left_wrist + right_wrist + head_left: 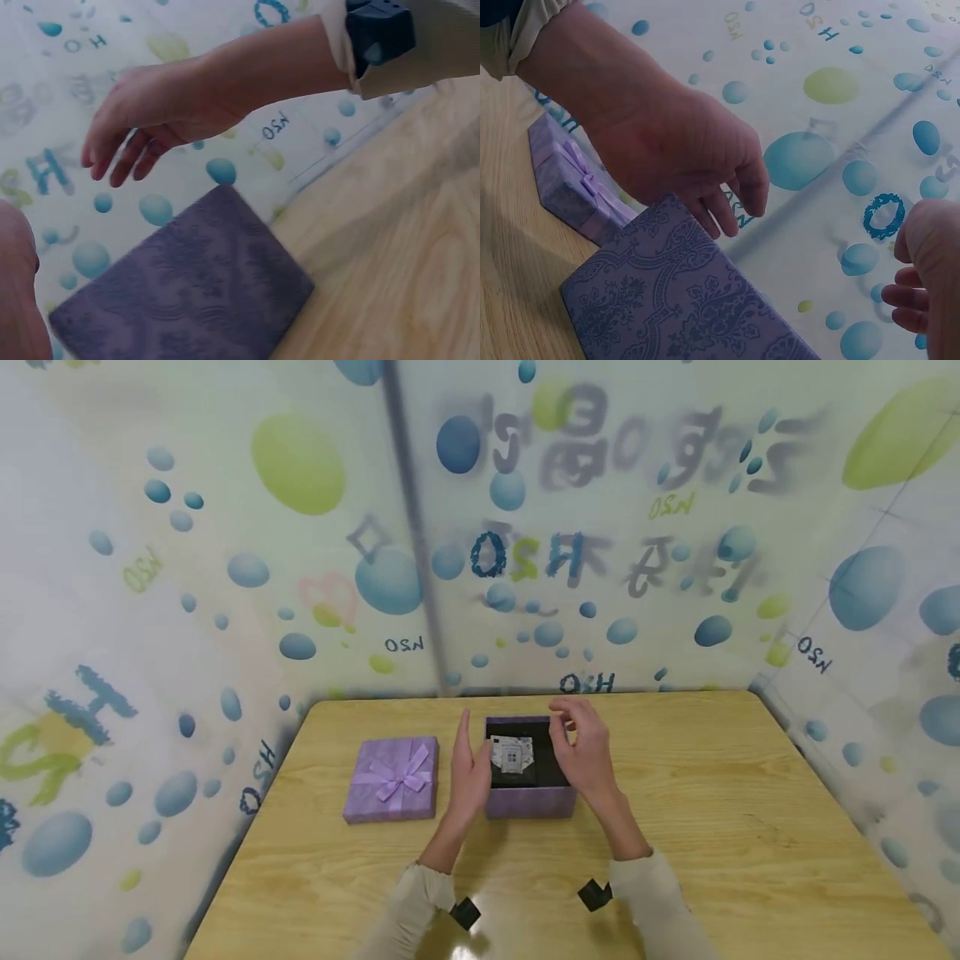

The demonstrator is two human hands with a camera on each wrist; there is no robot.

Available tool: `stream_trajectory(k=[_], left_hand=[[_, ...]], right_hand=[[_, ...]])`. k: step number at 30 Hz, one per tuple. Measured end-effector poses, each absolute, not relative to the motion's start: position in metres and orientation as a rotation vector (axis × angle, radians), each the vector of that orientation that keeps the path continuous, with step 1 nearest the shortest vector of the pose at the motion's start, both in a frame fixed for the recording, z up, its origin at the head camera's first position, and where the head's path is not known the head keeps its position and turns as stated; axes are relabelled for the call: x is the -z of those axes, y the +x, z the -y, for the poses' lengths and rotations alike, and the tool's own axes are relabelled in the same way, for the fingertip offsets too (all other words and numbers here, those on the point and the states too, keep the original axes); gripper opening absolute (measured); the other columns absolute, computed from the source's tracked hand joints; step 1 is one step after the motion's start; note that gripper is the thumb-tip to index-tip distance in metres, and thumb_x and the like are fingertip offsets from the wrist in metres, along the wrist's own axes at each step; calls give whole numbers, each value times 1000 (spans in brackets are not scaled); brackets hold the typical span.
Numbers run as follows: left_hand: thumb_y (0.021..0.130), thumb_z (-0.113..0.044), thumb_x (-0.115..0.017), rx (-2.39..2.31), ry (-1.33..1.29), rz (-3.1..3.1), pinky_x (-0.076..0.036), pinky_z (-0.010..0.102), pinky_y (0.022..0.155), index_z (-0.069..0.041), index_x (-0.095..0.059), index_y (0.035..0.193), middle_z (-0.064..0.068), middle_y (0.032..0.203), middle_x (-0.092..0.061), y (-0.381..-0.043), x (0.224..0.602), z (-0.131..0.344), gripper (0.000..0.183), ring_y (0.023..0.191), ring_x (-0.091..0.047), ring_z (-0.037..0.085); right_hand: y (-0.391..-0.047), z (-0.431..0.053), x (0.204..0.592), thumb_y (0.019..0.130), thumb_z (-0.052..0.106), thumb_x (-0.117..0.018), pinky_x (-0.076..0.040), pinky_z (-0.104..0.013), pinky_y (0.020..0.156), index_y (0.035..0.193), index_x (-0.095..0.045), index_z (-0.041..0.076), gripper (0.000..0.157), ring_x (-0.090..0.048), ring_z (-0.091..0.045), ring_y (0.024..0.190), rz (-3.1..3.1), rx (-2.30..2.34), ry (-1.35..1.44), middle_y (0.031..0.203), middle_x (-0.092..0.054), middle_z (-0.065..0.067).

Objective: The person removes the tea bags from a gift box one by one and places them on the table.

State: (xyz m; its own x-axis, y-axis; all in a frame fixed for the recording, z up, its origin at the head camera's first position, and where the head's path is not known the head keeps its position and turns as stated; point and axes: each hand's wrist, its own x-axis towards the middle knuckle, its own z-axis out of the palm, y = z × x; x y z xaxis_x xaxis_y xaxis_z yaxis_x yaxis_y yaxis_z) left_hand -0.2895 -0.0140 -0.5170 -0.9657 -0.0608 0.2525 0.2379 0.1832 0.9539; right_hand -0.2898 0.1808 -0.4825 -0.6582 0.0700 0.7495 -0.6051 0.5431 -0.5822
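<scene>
A purple patterned gift box with a dark inside stands uncovered on the table. A small white packet with a grey printed label lies in its left part. My left hand is at the box's left side, fingers extended in the head view; whether it touches the wall I cannot tell. My right hand hovers by the right side, its fingers loosely bent. In the left wrist view that right hand hangs above the box with nothing in it. The right wrist view shows the left hand holding nothing.
The purple lid with a ribbon bow lies left of the box on the wooden table. A wall with blue and green dots borders the table's far edge. Dark devices sit at both wrists.
</scene>
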Motion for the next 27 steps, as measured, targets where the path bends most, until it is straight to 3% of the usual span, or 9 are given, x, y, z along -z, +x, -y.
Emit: stream_trajectory(k=[5, 10, 14, 19, 22, 27], left_hand=[[109, -11, -46, 1922, -180, 2265, -16, 55, 126, -8, -19, 167, 13, 173, -18, -286, 533, 4, 65, 159, -15, 31], [108, -7, -43, 1940, -245, 2287, -14, 55, 126, -1, -20, 165, 18, 172, -17, -282, 539, 1, 61, 160, -13, 34], [108, -3, -38, 1968, -272, 2270, -13, 54, 126, -1, -22, 165, 17, 172, -18, -282, 539, 1, 59, 160, -14, 34], [110, -4, -32, 2050, -275, 2271, -12, 56, 126, -6, -21, 167, 13, 173, -16, -282, 536, 5, 58, 160, -11, 33], [111, -6, -32, 2090, -295, 2283, -12, 56, 126, -12, -19, 168, 8, 174, -13, -282, 538, 7, 59, 160, -9, 30], [110, -4, -31, 2125, -297, 2252, -12, 56, 126, -14, -19, 168, 5, 175, -14, -285, 545, 8, 60, 160, -9, 28]], right_hand=[[-291, -180, 486, 96, -1, -64, -59, -47, 70, 109, -73, -1, 15, -69, -25, 84, 2086, -1178, 418, 107, -72, -17], [-291, -181, 485, 97, 1, -64, -57, -38, 68, 110, -73, -1, 15, -68, -23, 82, 2155, -1196, 360, 102, -71, -15], [-289, -178, 485, 98, 3, -64, -56, -35, 68, 113, -72, -3, 18, -67, -23, 82, 2244, -1228, 335, 103, -71, -16], [-287, -171, 487, 100, 7, -63, -59, -45, 86, 132, -62, -8, 35, -70, -33, 101, 2443, -1311, 291, 127, -64, -25], [-287, -165, 488, 100, 9, -65, -59, -47, 89, 140, -56, -8, 44, -71, -36, 107, 2591, -1319, 259, 137, -58, -29], [-291, -154, 489, 97, 9, -68, -60, -46, 83, 136, -58, -11, 45, -73, -34, 98, 2798, -1175, 237, 127, -64, -29]])
